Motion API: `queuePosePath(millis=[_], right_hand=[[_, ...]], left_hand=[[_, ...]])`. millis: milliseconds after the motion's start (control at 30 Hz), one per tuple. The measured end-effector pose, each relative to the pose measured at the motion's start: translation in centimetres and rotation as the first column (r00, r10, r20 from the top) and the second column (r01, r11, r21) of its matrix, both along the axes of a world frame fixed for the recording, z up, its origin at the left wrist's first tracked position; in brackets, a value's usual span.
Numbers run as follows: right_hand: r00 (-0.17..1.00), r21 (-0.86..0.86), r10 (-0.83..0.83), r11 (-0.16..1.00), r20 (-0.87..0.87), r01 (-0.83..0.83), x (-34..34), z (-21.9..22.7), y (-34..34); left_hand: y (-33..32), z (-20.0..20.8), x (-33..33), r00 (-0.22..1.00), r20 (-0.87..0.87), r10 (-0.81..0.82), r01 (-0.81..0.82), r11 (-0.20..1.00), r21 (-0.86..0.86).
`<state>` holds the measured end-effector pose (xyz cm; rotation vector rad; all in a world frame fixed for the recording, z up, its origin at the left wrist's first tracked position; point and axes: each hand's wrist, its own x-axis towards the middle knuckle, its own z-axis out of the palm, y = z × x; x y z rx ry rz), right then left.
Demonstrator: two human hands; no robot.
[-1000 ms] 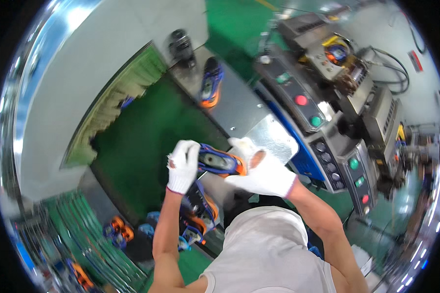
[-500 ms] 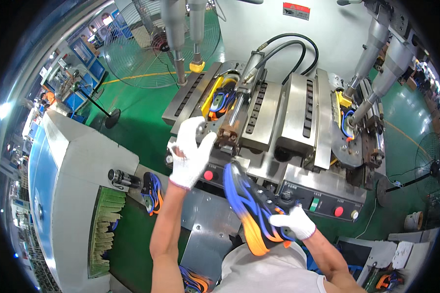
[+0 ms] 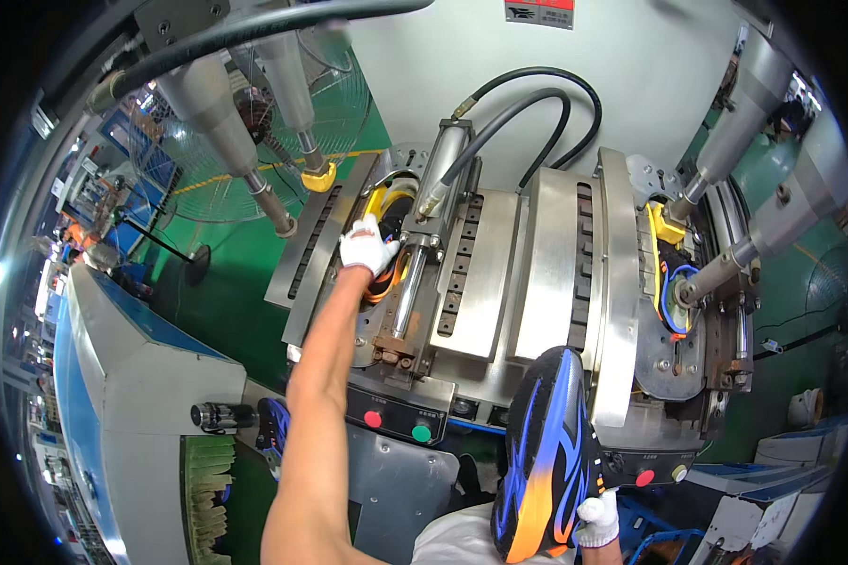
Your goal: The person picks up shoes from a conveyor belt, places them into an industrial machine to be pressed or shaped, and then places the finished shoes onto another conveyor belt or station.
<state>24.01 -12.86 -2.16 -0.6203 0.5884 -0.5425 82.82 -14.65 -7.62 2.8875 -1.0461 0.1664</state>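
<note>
My right hand (image 3: pixel 597 520), in a white glove, grips a sneaker (image 3: pixel 548 452) by its heel end. The sneaker is black, blue and orange and stands toe up, its dark sole turned partly to the left. My left hand (image 3: pixel 367 247), gloved too, reaches into the left station of a metal press (image 3: pixel 476 311). Its fingers are curled on a second sneaker (image 3: pixel 379 284), of which an orange end and some black upper show. The hand and a cylinder (image 3: pixel 433 179) hide the rest. Another sneaker (image 3: pixel 676 292) sits under the rods in the right station.
Buttons line the front control panel (image 3: pixel 396 419). Press rods (image 3: pixel 231 132) hang over the left station. A black bottle (image 3: pixel 224 417) and another sneaker (image 3: pixel 273 428) lie on the left, by a machine with a bristled opening (image 3: pixel 212 490). Fans stand behind.
My left hand has moved forward from in front of the left station to the sneaker inside it. The sneaker in my right hand has swung right and toward me, turning its sole into view.
</note>
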Motion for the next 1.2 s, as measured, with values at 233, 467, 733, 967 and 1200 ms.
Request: queuePosePath(millis=[233,467,733,967,1200], right_hand=[[0.955,-0.045,-0.117,0.993,-0.272,0.109,7.0,3.2,0.8],[0.998,-0.197,0.064,0.979,0.023,-0.059,24.4,4.1,0.0],[0.925,-0.417,0.082,0.875,-0.370,-0.244,51.6,-0.1,-5.1],[0.653,-0.817,-0.512,0.201,-0.558,-0.540,56.2,-10.6,-14.5],[0.684,-0.839,-0.505,0.178,-0.526,-0.514,57.5,-10.8,-12.7]], left_hand=[[6.1,11.8,-2.0,0.987,-0.145,-0.068,0.034,0.973,-0.228],[29.4,11.9,-16.0,0.998,-0.053,-0.031,-0.015,0.708,-0.706],[47.0,-2.2,-34.8,0.643,-0.358,0.677,-0.763,0.526,-0.375],[49.4,-12.9,-48.8,0.173,-0.399,0.900,-0.981,0.122,-0.152],[47.3,-16.8,-51.8,0.178,-0.266,0.947,-0.959,0.106,-0.264]])
